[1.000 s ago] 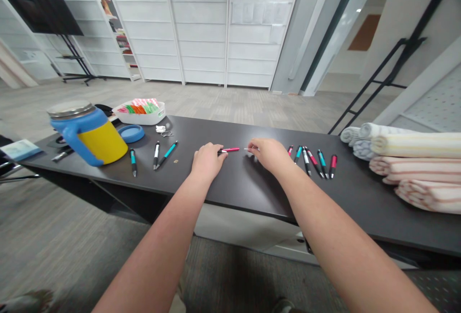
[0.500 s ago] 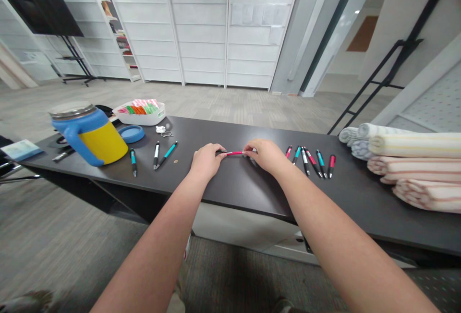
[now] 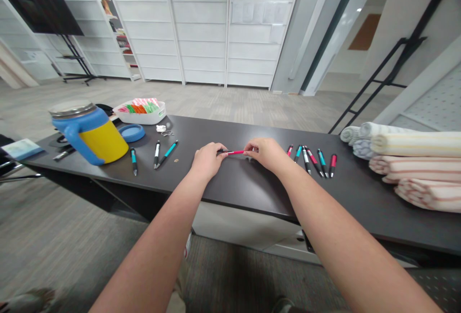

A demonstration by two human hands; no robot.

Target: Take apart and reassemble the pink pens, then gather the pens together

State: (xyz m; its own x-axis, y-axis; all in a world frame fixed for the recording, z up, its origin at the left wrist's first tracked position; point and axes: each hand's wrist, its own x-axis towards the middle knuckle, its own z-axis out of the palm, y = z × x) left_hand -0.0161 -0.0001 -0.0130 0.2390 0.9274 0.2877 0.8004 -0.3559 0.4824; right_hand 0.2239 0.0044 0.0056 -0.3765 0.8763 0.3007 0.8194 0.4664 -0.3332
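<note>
A red and black pen lies level between my two hands, just above the dark tabletop. My left hand pinches its black end, and my right hand grips its red end; the fingers partly cover both tips. To the right of my right hand several pens lie side by side, among them a white and black pen, a teal pen and a short red pen. Left of my left hand rest a teal pen, a white pen and another teal pen.
A large blue and yellow mug stands at the left by a blue lid. Behind it is a white basket of colourful packets. Rolled striped cloths are stacked at the right end of the dark table.
Almost nothing differs. Both hands keep hold of the same pen in nearly the same place, and the view has shifted very slightly.
</note>
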